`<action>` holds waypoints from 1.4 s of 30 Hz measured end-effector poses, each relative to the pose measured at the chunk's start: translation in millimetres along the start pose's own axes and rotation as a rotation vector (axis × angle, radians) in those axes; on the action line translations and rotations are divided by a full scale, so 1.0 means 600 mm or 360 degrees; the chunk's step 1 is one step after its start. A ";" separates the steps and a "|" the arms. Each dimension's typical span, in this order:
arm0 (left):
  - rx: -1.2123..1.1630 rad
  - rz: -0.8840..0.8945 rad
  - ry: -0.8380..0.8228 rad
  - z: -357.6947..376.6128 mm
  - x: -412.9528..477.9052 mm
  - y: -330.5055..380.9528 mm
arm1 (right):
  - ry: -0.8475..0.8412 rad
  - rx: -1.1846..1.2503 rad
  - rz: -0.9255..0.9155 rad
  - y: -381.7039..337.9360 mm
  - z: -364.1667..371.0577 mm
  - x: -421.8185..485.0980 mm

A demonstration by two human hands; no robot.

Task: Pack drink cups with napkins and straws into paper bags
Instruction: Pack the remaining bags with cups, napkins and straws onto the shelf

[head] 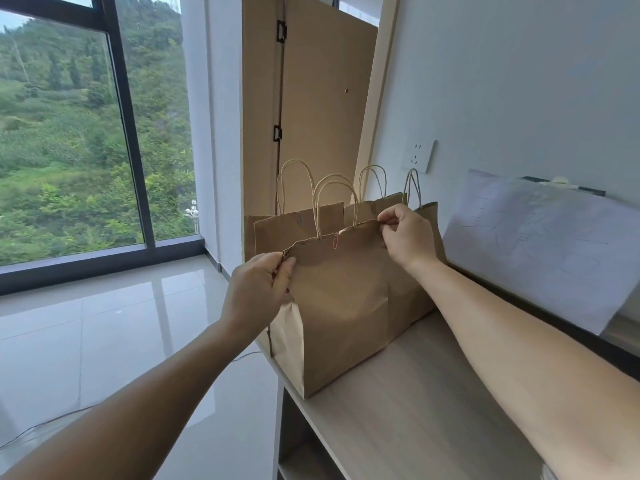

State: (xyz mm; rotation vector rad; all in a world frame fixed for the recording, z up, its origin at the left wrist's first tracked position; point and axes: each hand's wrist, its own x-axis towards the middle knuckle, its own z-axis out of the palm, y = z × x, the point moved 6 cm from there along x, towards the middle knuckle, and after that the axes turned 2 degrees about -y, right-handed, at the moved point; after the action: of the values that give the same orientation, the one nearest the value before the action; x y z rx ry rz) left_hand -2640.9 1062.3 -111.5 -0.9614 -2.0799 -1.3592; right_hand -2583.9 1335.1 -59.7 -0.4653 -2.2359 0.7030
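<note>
Left hand (258,289): we pinch the top edge of the front paper bag (346,306).
Right hand (408,237): we pinch that same edge.

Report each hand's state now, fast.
Left hand: pinching the top left corner of the front paper bag.
Right hand: pinching the same bag's top rim at its right end.

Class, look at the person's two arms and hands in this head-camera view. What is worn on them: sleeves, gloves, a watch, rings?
Nothing worn shows. The left hand and the right hand have no gloves, and no rings can be seen on the fingers in view. Neither wrist carries a watch or band. Both forearms are uncovered as far as the frame edge, with no sleeve in sight.
</note>
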 end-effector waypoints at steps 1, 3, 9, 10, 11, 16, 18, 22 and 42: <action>0.0002 -0.0006 -0.0009 0.002 0.001 0.002 | 0.0020 -0.0018 -0.0018 -0.001 -0.001 -0.002; 0.0015 0.0000 -0.0040 0.007 0.005 0.007 | 0.0052 -0.0059 -0.0041 0.000 -0.005 -0.007; 0.0258 0.0040 -0.0017 0.012 0.008 0.025 | -0.0007 -0.0086 -0.0040 0.007 -0.015 -0.044; 0.0358 0.0088 0.0042 0.010 0.009 0.032 | -0.0029 -0.0074 -0.0035 0.010 -0.019 -0.052; 0.0449 0.0144 0.0079 0.012 0.011 0.039 | -0.0056 -0.0076 -0.0020 0.014 -0.024 -0.062; 0.0762 0.0517 0.0035 0.043 0.009 0.113 | -0.0186 -0.0211 0.0072 0.037 -0.071 -0.121; 0.0902 0.0583 -0.0124 0.074 -0.007 0.146 | -0.0279 -0.0295 0.0107 0.046 -0.104 -0.150; 0.1027 0.0644 -0.0539 0.147 -0.058 0.226 | -0.0442 -0.0478 0.0222 0.070 -0.197 -0.227; 0.0634 0.1133 -0.1438 0.399 -0.489 0.831 | -0.0202 -0.0917 0.0904 0.227 -0.762 -0.811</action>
State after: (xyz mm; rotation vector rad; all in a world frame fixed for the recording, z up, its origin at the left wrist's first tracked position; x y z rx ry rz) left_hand -2073.3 1325.6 -121.3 -2.0871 -2.0600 -0.1083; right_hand -1907.4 1348.0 -140.0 -1.4094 -2.4258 0.3429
